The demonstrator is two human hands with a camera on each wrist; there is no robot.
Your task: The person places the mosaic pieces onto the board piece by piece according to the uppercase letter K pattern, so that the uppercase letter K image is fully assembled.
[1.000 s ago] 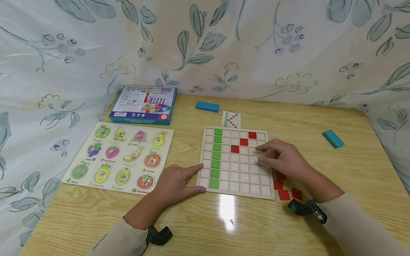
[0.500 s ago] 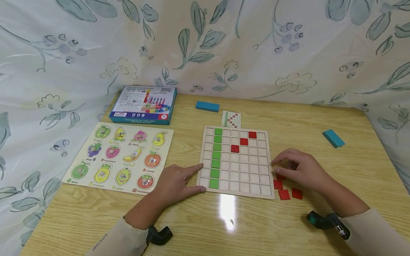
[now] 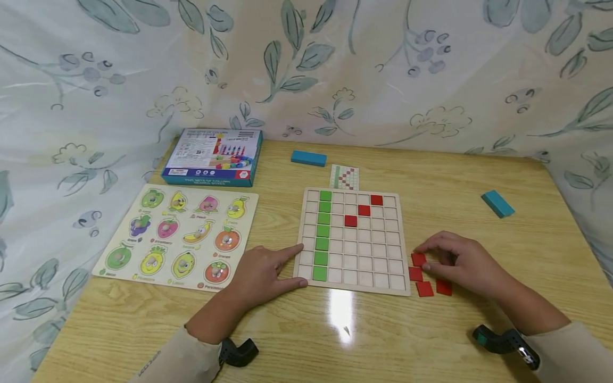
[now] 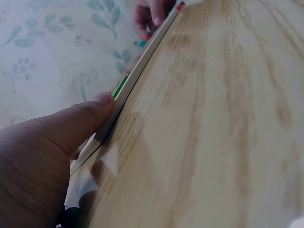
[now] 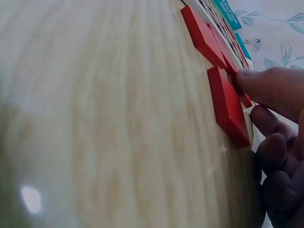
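Observation:
A wooden grid board (image 3: 351, 291) lies in the middle of the table in the head view. A column of green square tiles (image 3: 322, 231) fills one of its columns, and 3 red tiles (image 3: 364, 210) form a diagonal near its top. My left hand (image 3: 261, 276) rests at the board's left side, straight index finger and thumb touching its edge. Beside the board's lower right, my right hand (image 3: 460, 260) is over several loose red tiles (image 3: 424, 289). Its index fingertip and thumb lie at opposite sides of one red tile (image 3: 418, 259); the thumb (image 5: 261, 83) overlaps the tiles in the right wrist view.
A small pattern card (image 3: 344, 177) touches the board's far edge. Blue blocks stand behind (image 3: 308, 158) and at the right (image 3: 498, 204). A fruit puzzle board (image 3: 196, 279) lies on the left, with a blue box (image 3: 210, 157) beyond it. A patterned cloth (image 3: 306, 64) hangs behind the table.
My right hand has moved from over the board's right part down and right to the loose red tiles. My left hand has stayed at the board's edge.

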